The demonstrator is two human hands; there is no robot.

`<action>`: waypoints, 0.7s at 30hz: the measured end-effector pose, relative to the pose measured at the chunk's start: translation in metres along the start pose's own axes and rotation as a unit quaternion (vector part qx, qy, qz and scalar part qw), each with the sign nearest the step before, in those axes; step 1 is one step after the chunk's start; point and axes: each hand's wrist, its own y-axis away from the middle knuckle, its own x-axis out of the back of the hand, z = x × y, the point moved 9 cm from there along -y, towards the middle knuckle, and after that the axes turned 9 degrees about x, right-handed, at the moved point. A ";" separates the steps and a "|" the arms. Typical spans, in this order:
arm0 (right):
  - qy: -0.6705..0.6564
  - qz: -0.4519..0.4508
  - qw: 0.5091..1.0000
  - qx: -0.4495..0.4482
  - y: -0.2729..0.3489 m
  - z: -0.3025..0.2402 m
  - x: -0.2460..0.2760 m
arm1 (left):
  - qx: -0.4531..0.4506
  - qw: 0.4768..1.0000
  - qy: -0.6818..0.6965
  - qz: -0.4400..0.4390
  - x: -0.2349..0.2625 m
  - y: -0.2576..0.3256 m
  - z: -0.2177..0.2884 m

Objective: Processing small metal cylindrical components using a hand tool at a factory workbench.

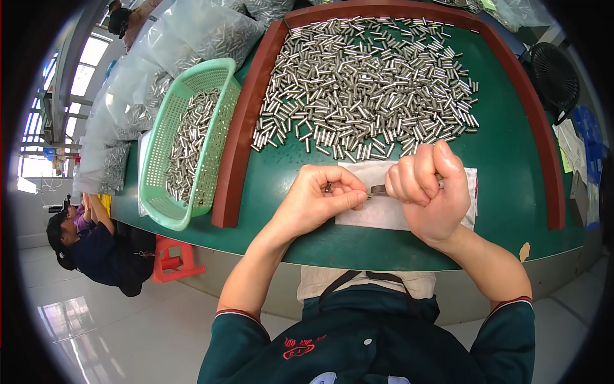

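Observation:
My left hand is closed in a pinch over a white cloth, thumb against forefinger. A small metal pin shows partly among its fingers, mostly covered by them. My right hand is wrapped in a fist around a tool with a flat, dark metal end. That end points left and meets, or nearly meets, the left fingertips; the rest is hidden in the fist. Beyond both hands, a wide heap of short shiny metal pins lies on the green tabletop.
Dark red wooden rails border the work area. To the left stands a pale green basket partly filled with pins, beside clear plastic bags of metal parts. A black fan is at right. Another person sits at far left near a red stool.

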 end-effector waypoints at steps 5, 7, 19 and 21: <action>-0.022 -0.001 1.000 -0.001 -0.001 -0.001 0.003 | -0.013 1.000 -0.002 -0.001 0.001 0.000 0.001; -0.025 0.000 1.000 0.000 0.000 -0.002 0.000 | -0.019 1.000 -0.005 0.002 0.001 0.000 0.000; 0.013 -0.019 1.000 -0.021 0.002 0.001 -0.004 | -0.016 1.000 0.008 -0.007 0.001 0.000 -0.002; 0.010 -0.020 1.000 -0.022 0.002 0.000 -0.005 | -0.015 1.000 0.008 -0.007 0.001 0.000 -0.003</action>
